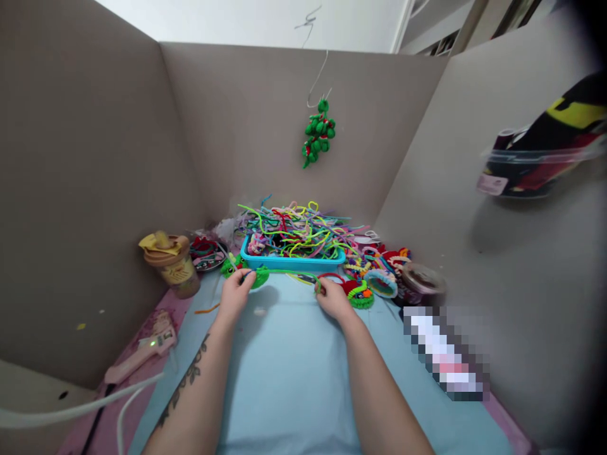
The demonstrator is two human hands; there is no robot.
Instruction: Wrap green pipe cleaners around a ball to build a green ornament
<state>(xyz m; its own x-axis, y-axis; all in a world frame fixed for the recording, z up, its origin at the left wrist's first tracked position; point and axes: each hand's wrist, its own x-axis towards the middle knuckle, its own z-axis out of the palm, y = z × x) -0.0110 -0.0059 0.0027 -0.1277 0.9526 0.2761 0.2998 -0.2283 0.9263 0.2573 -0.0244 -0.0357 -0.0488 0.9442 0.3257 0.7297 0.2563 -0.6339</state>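
Observation:
My left hand [236,292] is closed on a small green fuzzy piece [260,277], which looks made of coiled pipe cleaner. A green pipe cleaner [289,272] runs from that piece across to my right hand [333,298], whose fingers are pinched on its far end. Behind my left hand lies a green fuzzy figure [229,265] with a face-like spot, partly hidden. Just right of my right hand rests a red and green fuzzy piece [363,296]. Both hands are raised over the blue cloth [289,373].
A blue tray [294,262] heaped with colourful pipe cleaners stands at the back. On the left are a lidded cup [175,268] and a pink glue gun [147,354] with cables. A brown-lidded jar [420,284] and a blurred-out device [446,354] sit right. Green ornaments [318,134] hang above.

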